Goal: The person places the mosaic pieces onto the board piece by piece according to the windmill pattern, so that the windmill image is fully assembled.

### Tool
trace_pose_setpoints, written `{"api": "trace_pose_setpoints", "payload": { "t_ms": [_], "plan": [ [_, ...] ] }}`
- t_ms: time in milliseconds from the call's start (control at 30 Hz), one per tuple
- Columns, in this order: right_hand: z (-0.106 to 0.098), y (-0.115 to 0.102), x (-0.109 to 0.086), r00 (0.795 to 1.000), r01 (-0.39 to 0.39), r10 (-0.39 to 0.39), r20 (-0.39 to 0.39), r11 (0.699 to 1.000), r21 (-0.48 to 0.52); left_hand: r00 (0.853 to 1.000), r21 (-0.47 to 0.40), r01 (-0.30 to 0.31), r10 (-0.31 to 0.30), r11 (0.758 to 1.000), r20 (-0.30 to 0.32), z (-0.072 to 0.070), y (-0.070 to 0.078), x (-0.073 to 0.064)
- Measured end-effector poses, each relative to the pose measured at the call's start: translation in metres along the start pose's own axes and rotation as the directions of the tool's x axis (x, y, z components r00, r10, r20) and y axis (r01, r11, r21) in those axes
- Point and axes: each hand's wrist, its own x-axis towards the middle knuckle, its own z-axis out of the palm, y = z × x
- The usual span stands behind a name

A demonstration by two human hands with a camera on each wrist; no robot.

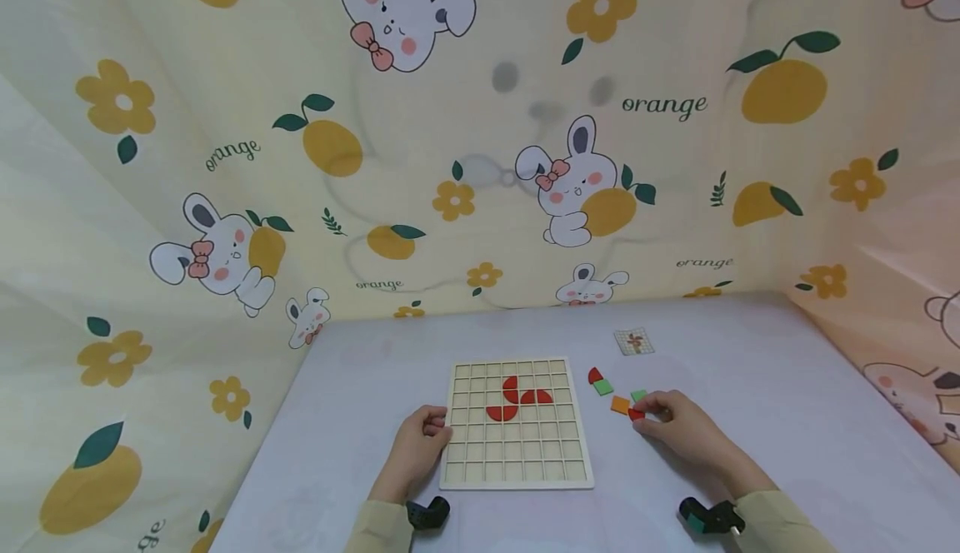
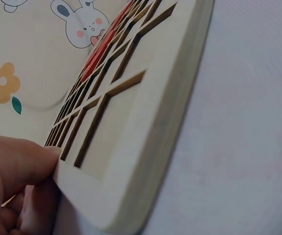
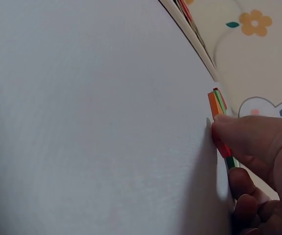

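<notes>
- Head view: red pieces (image 1: 494, 412) set in the board (image 1: 517, 453); orange piece (image 1: 620, 405), green pieces (image 1: 603, 387) not yet placed.
- Left hand (image 1: 418, 443) grips the board; right hand (image 1: 686, 435) pinches a loose red piece (image 1: 636, 414).

A curtained booth: rabbit-print fabric (image 1: 420, 145) on three sides of a white table (image 1: 367, 370).

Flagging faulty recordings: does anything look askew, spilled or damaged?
Nothing stands out: the cream square gridded board looks intact, the red quarter-circle pieces appear seated inside it, and no spill shows on the pale tabletop.
</notes>
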Motion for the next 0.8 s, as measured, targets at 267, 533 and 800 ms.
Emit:
{"api": "trace_pose_setpoints", "payload": {
  "t_ms": [267, 533, 800],
  "plan": [
    [0.000, -0.004, 0.000, 1.000, -0.030, 0.030, -0.006, 1.000, -0.010, 1.000, 0.002, -0.002, 0.002, 1.000, -0.004, 0.000, -0.001, 0.000],
    [0.004, -0.010, -0.001, 1.000, 0.019, -0.020, -0.024, 0.999, -0.035, 1.000, 0.006, 0.002, -0.001, 1.000, -0.005, -0.002, 0.000, 0.000],
    [0.009, -0.017, -0.004, 1.000, 0.008, -0.009, -0.024, 0.999, -0.046, 1.000, -0.002, -0.014, 0.014, 1.000, 0.001, -0.002, 0.000, 0.000]
  ]
}}
